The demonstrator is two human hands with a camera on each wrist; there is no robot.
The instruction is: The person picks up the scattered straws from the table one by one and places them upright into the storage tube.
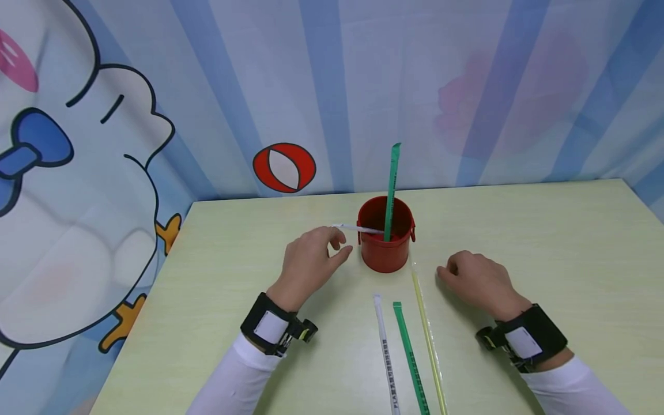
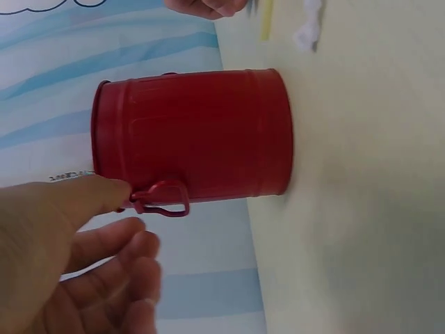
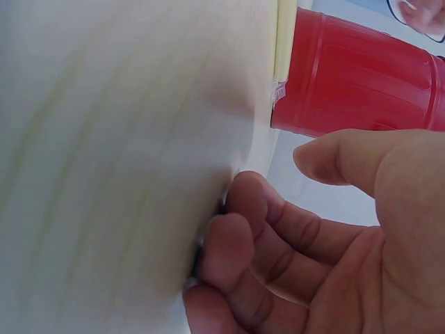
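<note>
A red bucket (image 1: 385,259) stands on the table with a green-wrapped straw (image 1: 392,184) leaning upright in it. Across its left rim lies a white-wrapped straw (image 1: 347,226), one end inside and the other sticking out to the left. My left hand (image 1: 308,262) is just left of the bucket, near that outer end. Its thumb and fingers are apart with nothing between them; in the left wrist view the thumb overlaps the bucket's handle loop (image 2: 167,198). My right hand (image 1: 479,282) rests on the table right of the bucket, fingers loosely curled and holding nothing.
In front of the bucket lie a white-wrapped straw (image 1: 386,357), a green-wrapped straw (image 1: 411,357) and a yellow straw (image 1: 427,334) in a clear sleeve, whose far end reaches the bucket's base. Behind the table (image 1: 544,230) hangs a blue striped cloth (image 1: 363,86) with cartoon prints.
</note>
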